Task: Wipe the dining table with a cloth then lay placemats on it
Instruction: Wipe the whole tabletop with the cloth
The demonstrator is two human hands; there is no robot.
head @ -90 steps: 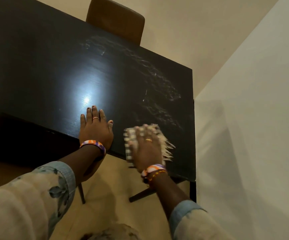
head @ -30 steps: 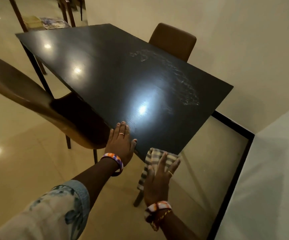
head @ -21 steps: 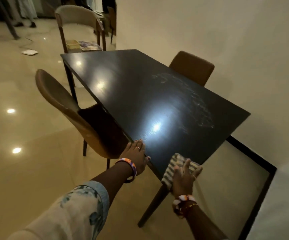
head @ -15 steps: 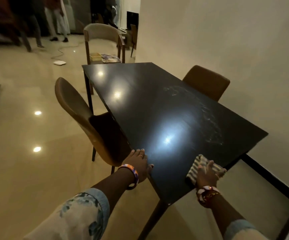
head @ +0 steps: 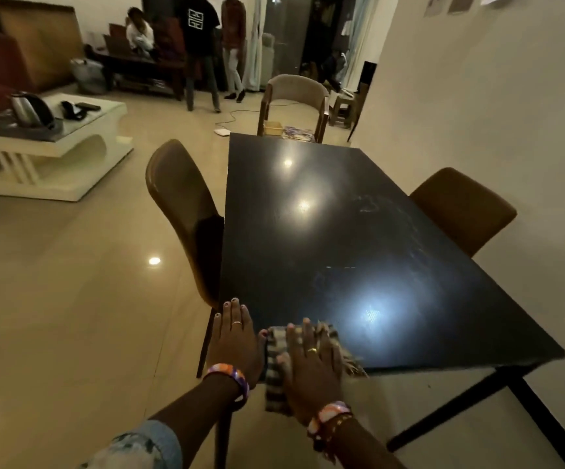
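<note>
Wiping step: right hand (head: 311,370) pressed flat on striped fringed cloth (head: 276,367) at near corner of glossy black surface (head: 342,252), left hand (head: 237,340) splayed flat beside it bracing, next sweep toward 12 o'clock, no placemats visible yet.

The right hand (head: 311,370) hides most of the striped cloth (head: 276,374).

Black table (head: 342,248), striped cloth (head: 276,363)
Cloth looks grey-and-cream striped, though blurred; side chairs (head: 183,204) brown; floor (head: 71,282) glossy beige.
</note>
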